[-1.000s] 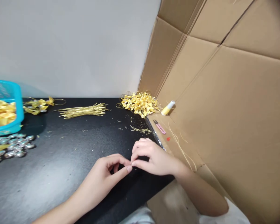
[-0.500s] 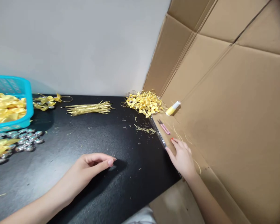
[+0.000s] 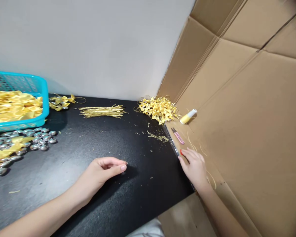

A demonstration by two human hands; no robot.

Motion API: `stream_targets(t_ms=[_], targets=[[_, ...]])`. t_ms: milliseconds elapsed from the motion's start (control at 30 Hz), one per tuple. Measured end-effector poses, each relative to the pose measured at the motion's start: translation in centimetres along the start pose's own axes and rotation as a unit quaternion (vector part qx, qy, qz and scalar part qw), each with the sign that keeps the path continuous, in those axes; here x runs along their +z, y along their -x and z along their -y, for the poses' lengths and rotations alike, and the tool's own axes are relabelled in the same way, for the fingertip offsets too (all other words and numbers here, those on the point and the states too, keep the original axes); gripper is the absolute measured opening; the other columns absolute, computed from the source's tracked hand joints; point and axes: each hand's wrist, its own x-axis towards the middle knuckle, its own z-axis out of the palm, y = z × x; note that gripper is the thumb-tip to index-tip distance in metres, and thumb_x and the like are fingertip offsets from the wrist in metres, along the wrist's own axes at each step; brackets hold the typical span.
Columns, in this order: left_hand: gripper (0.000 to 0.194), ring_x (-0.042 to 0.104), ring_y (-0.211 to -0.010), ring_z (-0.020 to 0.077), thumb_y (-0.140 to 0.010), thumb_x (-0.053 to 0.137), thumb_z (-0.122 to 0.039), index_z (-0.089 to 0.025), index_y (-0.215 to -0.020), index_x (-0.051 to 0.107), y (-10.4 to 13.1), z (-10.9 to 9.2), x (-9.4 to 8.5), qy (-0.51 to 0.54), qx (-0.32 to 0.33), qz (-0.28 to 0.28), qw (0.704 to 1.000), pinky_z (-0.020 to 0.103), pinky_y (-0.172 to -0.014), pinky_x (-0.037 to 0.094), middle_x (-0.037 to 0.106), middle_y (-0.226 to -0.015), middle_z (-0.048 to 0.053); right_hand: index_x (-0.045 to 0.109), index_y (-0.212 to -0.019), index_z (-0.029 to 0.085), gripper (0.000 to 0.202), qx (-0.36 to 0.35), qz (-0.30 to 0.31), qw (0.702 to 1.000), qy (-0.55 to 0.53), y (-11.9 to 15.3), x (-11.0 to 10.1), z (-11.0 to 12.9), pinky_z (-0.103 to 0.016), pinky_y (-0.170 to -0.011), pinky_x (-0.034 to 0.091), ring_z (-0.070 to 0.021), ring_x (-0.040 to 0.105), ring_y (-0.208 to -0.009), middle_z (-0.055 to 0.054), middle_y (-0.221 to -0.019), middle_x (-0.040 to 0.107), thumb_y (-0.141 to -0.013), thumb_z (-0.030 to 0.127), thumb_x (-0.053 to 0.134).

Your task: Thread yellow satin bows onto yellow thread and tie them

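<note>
My left hand (image 3: 108,169) hovers over the black table (image 3: 88,210), thumb and index finger pinched together. A tiny thin tip shows at the pinch, too small to name. At the table's right edge my right hand (image 3: 194,166) rests over the cardboard ledge, its fingers curled over a small red object (image 3: 181,152). Most of that object is hidden under the hand. Just beyond those fingers lie pink thread snips (image 3: 178,135). A spool of yellow thread (image 3: 188,116) stands tilted farther back, and loose yellow strands (image 3: 211,179) lie by the right wrist.
A turquoise basket (image 3: 45,98) of yellow ribbon pieces stands at the left. Silver beads (image 3: 43,141) lie before it. A bundle of gold wire ties (image 3: 102,111) and a heap of yellow bows (image 3: 160,108) sit at the back. Tall cardboard (image 3: 256,115) walls the right side.
The view has swung slightly left. The red object has shifted a little toward my right thumb and shows more clearly. My left hand keeps its pinch, nearly in place.
</note>
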Motion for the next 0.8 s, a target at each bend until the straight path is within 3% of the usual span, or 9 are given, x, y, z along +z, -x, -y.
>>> stream_targets(t_ms=[200, 333, 467, 500, 567, 633, 733, 800], targets=[[0.026, 0.060, -0.063, 0.0153, -0.054, 0.084, -0.041, -0.019, -0.063, 0.075, -0.8, -0.2, -0.2, 0.006, 0.030, 0.013, 0.999, 0.023, -0.061, 0.045, 0.075, -0.074, 0.005, 0.071, -0.100, 0.017, 0.026, 0.013, 0.003, 1.000, 0.010, -0.8, 0.3, 0.9, -0.040, -0.090, 0.045, -0.0260, 0.065, -0.102, -0.011, -0.109, 0.072, -0.090, 0.028, 0.050], [0.026, 0.063, -0.067, 0.0175, -0.055, 0.082, -0.042, -0.018, -0.063, 0.074, -1.2, -0.1, -0.6, 0.006, 0.040, 0.004, 0.999, 0.025, -0.063, 0.047, 0.076, -0.078, 0.007, 0.072, -0.094, 0.017, 0.028, 0.018, 0.014, 1.000, -0.005, -1.0, 0.4, 0.8, -0.042, -0.089, 0.045, -0.0259, 0.066, -0.096, -0.011, -0.101, 0.074, -0.092, 0.025, 0.046], [0.026, 0.065, -0.070, 0.0181, -0.057, 0.081, -0.042, -0.018, -0.064, 0.075, -1.2, 0.1, -0.8, 0.017, 0.041, 0.008, 0.999, 0.025, -0.066, 0.048, 0.076, -0.079, 0.007, 0.071, -0.087, 0.019, 0.030, 0.069, 0.017, 0.988, -0.139, -2.2, -0.2, 2.8, -0.042, -0.082, 0.049, -0.0267, 0.068, -0.085, -0.011, -0.089, 0.075, -0.092, 0.035, 0.046], [0.026, 0.065, -0.069, 0.0179, -0.057, 0.081, -0.042, -0.018, -0.064, 0.075, -1.2, 0.2, -0.7, 0.022, 0.044, 0.013, 0.999, 0.025, -0.067, 0.048, 0.075, -0.076, 0.007, 0.071, -0.087, 0.019, 0.029, 0.096, 0.029, 0.973, -0.209, -2.8, -0.5, 4.1, -0.040, -0.078, 0.051, -0.0254, 0.069, -0.081, -0.010, -0.085, 0.074, -0.092, 0.038, 0.048], [0.026, 0.065, -0.070, 0.0178, -0.058, 0.081, -0.041, -0.017, -0.064, 0.074, -1.2, 0.2, -0.6, 0.029, 0.049, 0.021, 0.998, 0.026, -0.068, 0.049, 0.074, -0.072, 0.006, 0.068, -0.090, 0.020, 0.026, 0.147, 0.077, 0.912, -0.376, -4.3, -0.9, 7.6, -0.034, -0.071, 0.054, -0.0216, 0.069, -0.075, -0.007, -0.079, 0.073, -0.090, 0.041, 0.053], [0.026, 0.065, -0.070, 0.0180, -0.059, 0.080, -0.041, -0.016, -0.064, 0.074, -1.2, 0.3, -0.5, 0.030, 0.053, 0.019, 0.998, 0.027, -0.070, 0.049, 0.074, -0.070, 0.006, 0.067, -0.085, 0.019, 0.022, 0.130, 0.120, 0.849, -0.498, -5.9, -1.1, 11.6, -0.029, -0.063, 0.053, -0.0171, 0.065, -0.065, -0.004, -0.073, 0.069, -0.085, 0.040, 0.060], [0.026, 0.064, -0.069, 0.0171, -0.062, 0.079, -0.041, -0.016, -0.067, 0.075, -1.2, 0.3, -0.6, 0.036, 0.057, 0.009, 0.998, 0.026, -0.070, 0.049, 0.074, -0.069, 0.005, 0.065, -0.081, 0.018, 0.014, 0.104, 0.134, 0.791, -0.588, -7.8, -1.1, 16.4, -0.022, -0.053, 0.047, -0.0106, 0.056, -0.054, 0.001, -0.065, 0.061, -0.081, 0.032, 0.063], [0.024, 0.063, -0.067, 0.0152, -0.064, 0.079, -0.039, -0.016, -0.070, 0.076, -1.3, 0.3, -0.7, 0.049, 0.061, 0.015, 0.997, 0.025, -0.069, 0.049, 0.073, -0.069, 0.004, 0.064, -0.078, 0.018, 0.011, 0.102, 0.137, 0.765, -0.621, -8.2, -0.9, 18.1, -0.021, -0.049, 0.043, -0.0083, 0.050, -0.050, 0.003, -0.059, 0.056, -0.081, 0.029, 0.062]])
